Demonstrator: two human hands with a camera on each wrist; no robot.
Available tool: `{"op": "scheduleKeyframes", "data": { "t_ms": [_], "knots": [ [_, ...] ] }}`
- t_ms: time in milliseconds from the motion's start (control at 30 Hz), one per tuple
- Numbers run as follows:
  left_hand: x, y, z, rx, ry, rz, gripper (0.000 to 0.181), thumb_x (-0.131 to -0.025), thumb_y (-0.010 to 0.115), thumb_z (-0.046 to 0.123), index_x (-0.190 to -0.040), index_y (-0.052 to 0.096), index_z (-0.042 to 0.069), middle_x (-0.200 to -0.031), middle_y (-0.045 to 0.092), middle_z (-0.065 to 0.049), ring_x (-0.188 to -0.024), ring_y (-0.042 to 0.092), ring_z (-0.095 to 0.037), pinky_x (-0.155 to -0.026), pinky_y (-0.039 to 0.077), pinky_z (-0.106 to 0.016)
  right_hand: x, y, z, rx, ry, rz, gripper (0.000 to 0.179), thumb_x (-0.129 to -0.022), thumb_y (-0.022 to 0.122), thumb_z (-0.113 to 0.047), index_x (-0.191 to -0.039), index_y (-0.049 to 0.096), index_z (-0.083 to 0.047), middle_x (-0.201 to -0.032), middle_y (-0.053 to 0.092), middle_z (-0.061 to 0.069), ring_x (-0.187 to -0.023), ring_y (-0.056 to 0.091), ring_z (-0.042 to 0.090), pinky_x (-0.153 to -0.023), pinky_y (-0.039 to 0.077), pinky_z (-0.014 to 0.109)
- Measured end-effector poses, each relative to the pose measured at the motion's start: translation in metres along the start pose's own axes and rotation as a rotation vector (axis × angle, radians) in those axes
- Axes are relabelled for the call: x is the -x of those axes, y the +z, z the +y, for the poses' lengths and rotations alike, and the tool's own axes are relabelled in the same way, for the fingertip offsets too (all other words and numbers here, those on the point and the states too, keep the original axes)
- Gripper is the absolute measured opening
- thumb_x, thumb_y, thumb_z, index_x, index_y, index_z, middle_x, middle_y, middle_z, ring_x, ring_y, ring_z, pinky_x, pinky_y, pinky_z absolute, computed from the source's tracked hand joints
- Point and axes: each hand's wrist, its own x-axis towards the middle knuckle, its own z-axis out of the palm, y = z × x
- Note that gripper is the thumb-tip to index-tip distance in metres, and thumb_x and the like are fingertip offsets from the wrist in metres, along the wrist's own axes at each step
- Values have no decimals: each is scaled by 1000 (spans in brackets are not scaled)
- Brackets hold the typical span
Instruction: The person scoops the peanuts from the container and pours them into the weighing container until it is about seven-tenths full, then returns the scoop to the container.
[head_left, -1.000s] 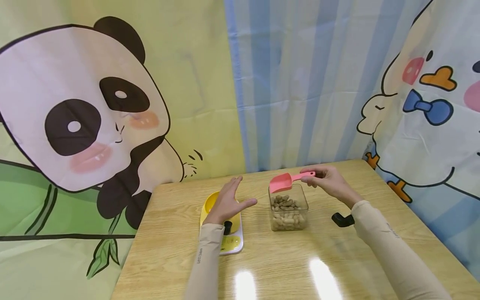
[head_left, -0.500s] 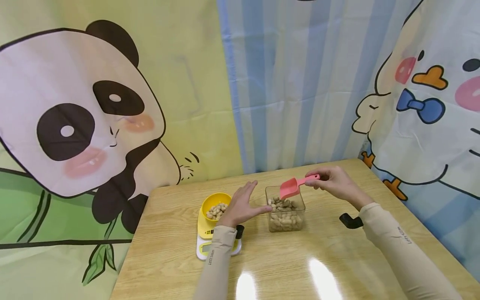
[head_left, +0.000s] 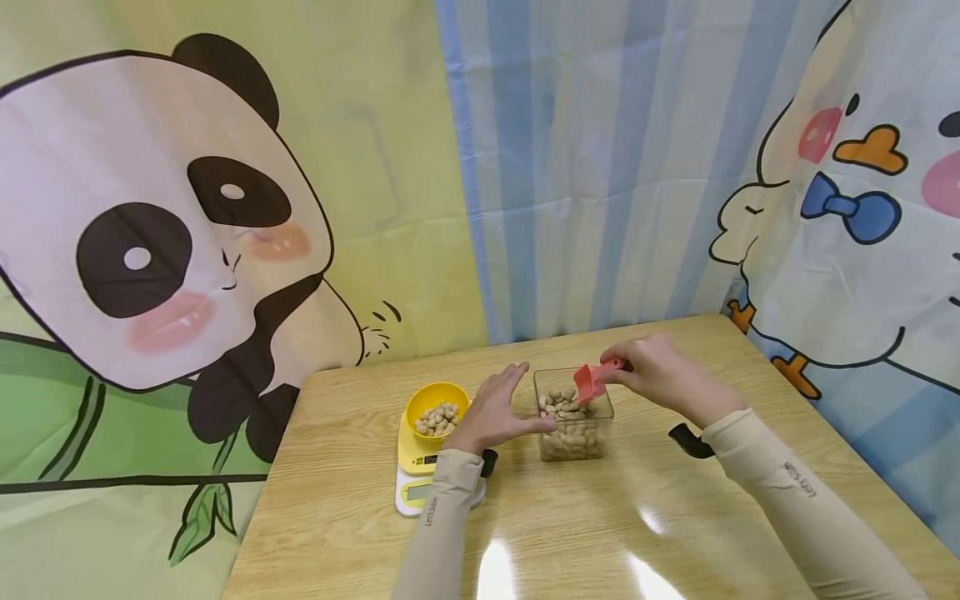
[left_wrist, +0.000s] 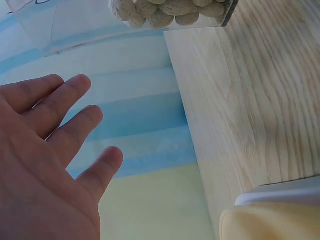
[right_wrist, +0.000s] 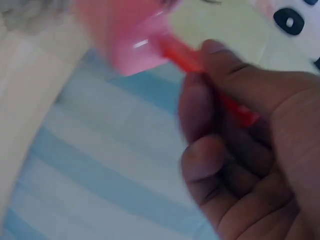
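Note:
A clear square container (head_left: 573, 417) of peanuts (head_left: 564, 404) stands mid-table. My right hand (head_left: 651, 371) grips the handle of a pink scoop (head_left: 589, 381), whose bowl tips down into the container's top; the right wrist view shows the scoop (right_wrist: 135, 42) blurred, pinched by my fingers (right_wrist: 210, 100). My left hand (head_left: 495, 408) lies flat with straight fingers beside the container's left wall, thumb at its edge; in the left wrist view the fingers (left_wrist: 60, 120) are spread and hold nothing. A yellow bowl (head_left: 437, 406) with peanuts sits on a small scale (head_left: 420, 487) left of that hand.
A black object (head_left: 688, 440) lies on the wooden table (head_left: 570, 533) to the right of the container, under my right forearm. Cartoon curtains hang close behind and to both sides. The table's near half holds only glare spots.
My left hand slid right from over the yellow bowl to the container's side. My right hand lowered and tipped the pink scoop into the container.

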Motion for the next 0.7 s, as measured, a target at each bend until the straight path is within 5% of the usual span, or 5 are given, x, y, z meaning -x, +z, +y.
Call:
{"op": "scheduleKeyframes", "data": {
  "t_ms": [267, 433, 700],
  "knots": [
    [0, 5, 1, -31, 15, -16, 118, -66, 63, 91, -162, 22, 35, -167, 24, 2, -153, 20, -18, -125, 13, -42, -14, 2, -23, 62, -19, -99, 3, -89, 79, -6, -89, 76, -4, -78, 70, -2, -60, 55, 2, -54, 49, 22],
    [0, 8, 2, -38, 13, -29, 118, -65, 60, 93, -162, 24, 35, -166, 24, 3, -153, 20, -21, -125, 11, -40, -15, 7, -16, 42, -6, -124, 7, -88, 79, -3, -94, 77, -2, -85, 74, 5, -67, 63, 5, -58, 54, 23],
    [-2, 7, 2, -30, 27, -22, 113, -69, 62, 90, -161, 27, 34, -163, 31, 5, -153, 22, -23, -125, 11, -42, -19, 6, 2, 4, -84, -91, 8, -84, 82, -9, -89, 77, -5, -79, 72, -1, -63, 57, 2, -55, 50, 24]
  ]
}}
